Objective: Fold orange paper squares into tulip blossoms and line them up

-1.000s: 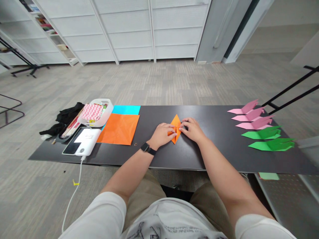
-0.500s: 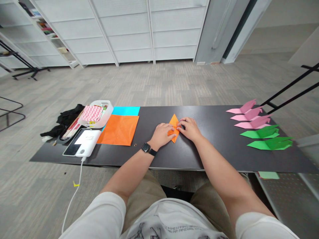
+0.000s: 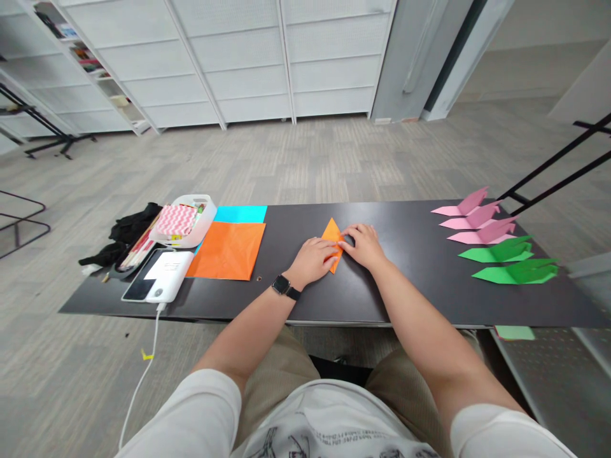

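A folded piece of orange origami paper point(image 3: 332, 229), narrow and diamond-shaped, lies flat on the dark table between my hands. My left hand point(image 3: 312, 259), with a black watch at the wrist, rests its fingers and thumb on the paper's left and lower part, hiding some of it. From the right, my right hand point(image 3: 364, 245) bends its fingers and presses thumb and fingertips on the paper's right edge near the middle. Larger orange sheets point(image 3: 229, 251) lie to the left, over a light blue sheet point(image 3: 243, 214).
Pink folded birds point(image 3: 470, 219) and green folded birds point(image 3: 515, 270) stand in a row on the table point(image 3: 415, 299) at right. At left are a white basket point(image 3: 206, 222), a phone point(image 3: 146, 273), a white power bank point(image 3: 170, 275) with a cable, pencils and black cloth point(image 3: 133, 222).
The thumbs and fingertips have shifted slightly on the folded orange paper, and its right side now looks narrower. The camera view has moved a little.
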A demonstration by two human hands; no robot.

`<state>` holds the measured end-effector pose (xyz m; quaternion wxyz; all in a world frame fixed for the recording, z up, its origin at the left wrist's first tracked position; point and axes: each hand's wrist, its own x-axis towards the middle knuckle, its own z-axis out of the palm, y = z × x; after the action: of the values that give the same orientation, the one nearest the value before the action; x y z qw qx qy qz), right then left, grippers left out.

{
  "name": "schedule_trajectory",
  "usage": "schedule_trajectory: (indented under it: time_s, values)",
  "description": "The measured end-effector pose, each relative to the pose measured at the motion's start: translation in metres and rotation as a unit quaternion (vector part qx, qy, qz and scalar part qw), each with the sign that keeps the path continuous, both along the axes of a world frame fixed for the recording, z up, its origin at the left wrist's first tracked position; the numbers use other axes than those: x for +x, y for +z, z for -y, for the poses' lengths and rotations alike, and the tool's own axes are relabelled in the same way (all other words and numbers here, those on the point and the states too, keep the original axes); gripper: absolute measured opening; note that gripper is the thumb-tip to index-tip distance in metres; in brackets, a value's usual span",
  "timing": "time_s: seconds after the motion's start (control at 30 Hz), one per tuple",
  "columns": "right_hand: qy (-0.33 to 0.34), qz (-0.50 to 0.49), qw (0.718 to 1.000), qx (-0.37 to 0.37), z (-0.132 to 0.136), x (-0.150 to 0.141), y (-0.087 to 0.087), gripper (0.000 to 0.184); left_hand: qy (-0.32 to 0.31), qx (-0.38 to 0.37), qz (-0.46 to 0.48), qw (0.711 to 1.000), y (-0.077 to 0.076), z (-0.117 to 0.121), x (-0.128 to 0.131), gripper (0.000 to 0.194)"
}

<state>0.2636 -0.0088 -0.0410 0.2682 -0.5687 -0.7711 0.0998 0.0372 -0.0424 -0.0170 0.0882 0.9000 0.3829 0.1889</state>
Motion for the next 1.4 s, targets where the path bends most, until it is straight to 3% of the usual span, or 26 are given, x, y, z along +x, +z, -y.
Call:
schedule_trajectory:
  time_s: [0.4, 0.63, 0.93, 1.23, 1.4]
  values:
    - [-0.131, 0.006, 0.991, 0.031, -0.001, 0.007, 0.0, 0.016, 0.031, -0.02, 0.012, 0.999, -0.006, -0.002, 0.0, 0.029]
    - [-0.031, 0.005, 0.998, 0.06, 0.0, 0.0, 0.004, 0.013, 0.063, -0.03, 0.003, 0.998, -0.003, -0.001, 0.001, 0.033]
    - [-0.015, 0.064, 0.998, 0.015, 0.005, -0.002, 0.006, 0.017, 0.065, -0.018, 0.001, 0.998, -0.005, -0.001, 0.001, 0.034]
    - [0.032, 0.115, 0.992, -0.032, 0.024, 0.002, 0.019, 0.04, 0.077, -0.029, 0.009, 0.997, -0.004, -0.002, 0.0, 0.034]
    - [0.055, 0.143, 0.986, -0.066, 0.03, 0.003, 0.023, 0.064, 0.081, -0.033, 0.017, 0.996, -0.007, -0.003, -0.001, 0.035]
